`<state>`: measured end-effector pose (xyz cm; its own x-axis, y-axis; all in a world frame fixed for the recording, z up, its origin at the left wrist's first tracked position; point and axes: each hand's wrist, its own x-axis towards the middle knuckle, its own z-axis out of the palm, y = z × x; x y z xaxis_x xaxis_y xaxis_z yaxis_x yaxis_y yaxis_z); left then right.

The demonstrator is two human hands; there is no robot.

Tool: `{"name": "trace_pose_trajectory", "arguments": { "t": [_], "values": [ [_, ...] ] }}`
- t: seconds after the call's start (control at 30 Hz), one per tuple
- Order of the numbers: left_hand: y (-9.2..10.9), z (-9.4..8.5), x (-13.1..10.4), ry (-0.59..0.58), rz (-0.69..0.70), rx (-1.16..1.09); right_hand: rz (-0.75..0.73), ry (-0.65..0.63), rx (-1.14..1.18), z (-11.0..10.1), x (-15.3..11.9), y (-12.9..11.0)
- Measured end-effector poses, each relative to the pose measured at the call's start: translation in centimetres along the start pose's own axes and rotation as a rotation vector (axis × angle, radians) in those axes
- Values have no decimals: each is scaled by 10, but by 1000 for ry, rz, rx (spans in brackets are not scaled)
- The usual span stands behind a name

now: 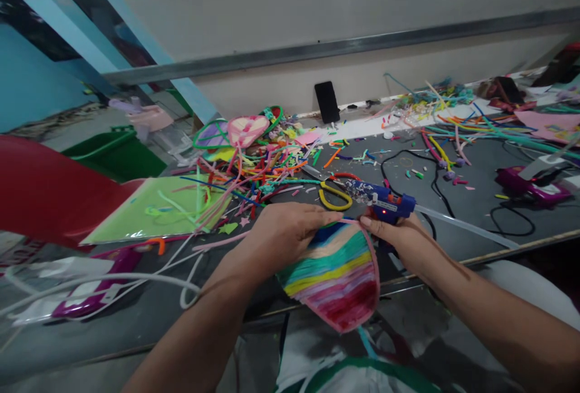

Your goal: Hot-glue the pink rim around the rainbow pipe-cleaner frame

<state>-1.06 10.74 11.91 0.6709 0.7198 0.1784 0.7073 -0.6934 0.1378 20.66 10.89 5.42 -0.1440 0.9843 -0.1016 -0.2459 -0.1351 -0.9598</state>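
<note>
A striped, fuzzy pipe-cleaner piece (333, 266) hangs over the table's front edge. Its bands run from blue through teal and yellow to dark red, and pink pipe cleaner trims its rim. My left hand (290, 227) grips its upper left edge, fingers closed over it. At the top right corner, the thumb of my right hand (399, 236) presses on the pink trim. A blue glue gun (387, 199) with a lit red light is right behind that hand, nozzle to the left. Whether my right fingers also wrap its handle is hidden. Yellow-handled scissors (335, 196) lie just beyond.
Loose pipe cleaners (272, 169) and scraps cover the table's left and back. A phone (327, 103) leans on the back panel. Purple power strips (97, 287) with white cables lie left and right. A green sheet in plastic (149, 211) is at left, near a red chair (54, 193).
</note>
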Motion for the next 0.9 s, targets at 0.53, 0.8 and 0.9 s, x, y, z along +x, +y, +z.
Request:
{"name": "trace_pose_trajectory", "arguments": {
  "t": [0.53,0.8,0.9],
  "values": [
    [-1,1,1,-11,-8,32,-25,6,-89,0,2,-1],
    [2,0,0,-41,-50,-24,-74,81,-278,12,-1,-15],
    [0,6,-1,15,-64,-108,-128,84,-345,11,0,-13]
  ]
}}
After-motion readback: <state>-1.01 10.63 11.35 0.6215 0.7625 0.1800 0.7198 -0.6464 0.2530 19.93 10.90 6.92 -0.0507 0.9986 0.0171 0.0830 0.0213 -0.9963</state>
